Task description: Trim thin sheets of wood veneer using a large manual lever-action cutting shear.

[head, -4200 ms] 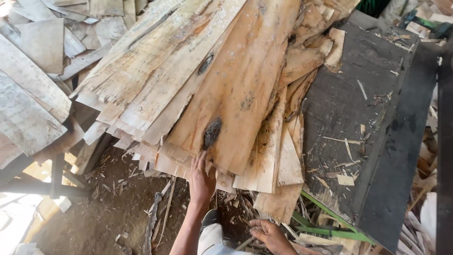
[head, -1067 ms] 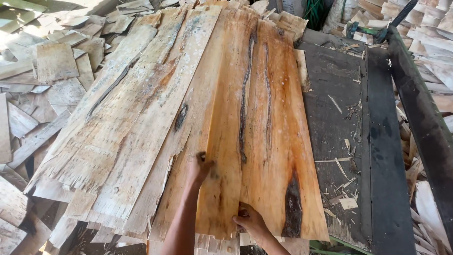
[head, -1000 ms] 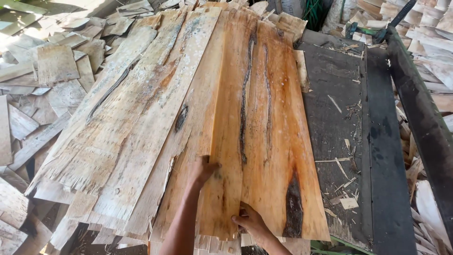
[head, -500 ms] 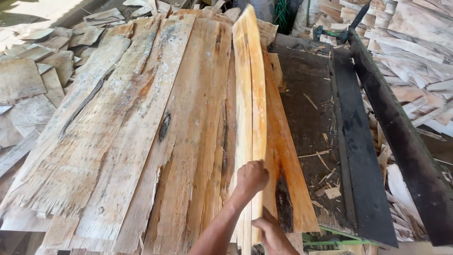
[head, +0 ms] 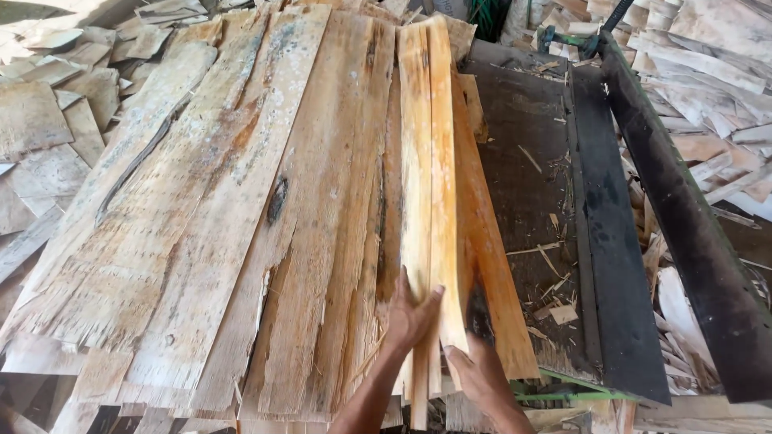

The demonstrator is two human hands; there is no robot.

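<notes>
A long pale orange veneer sheet (head: 430, 161) stands tilted up on its edge, folded over along its length, above a stack of flat veneer sheets (head: 241, 225). My left hand (head: 412, 315) presses on its left face near the near end. My right hand (head: 476, 374) grips its lower edge from the right, just below a dark knot. Both forearms enter from the bottom of the frame.
A dark machine table (head: 531, 185) with wood splinters lies to the right, bordered by a black rail (head: 683, 225). Loose veneer scraps (head: 48, 120) are piled at the left and at the far right (head: 708, 72). A green frame (head: 563, 394) shows under the table.
The wide sheet that lay flat a second ago has been lifted on edge and folded over toward the right. Both hands have shifted right to its near end.
</notes>
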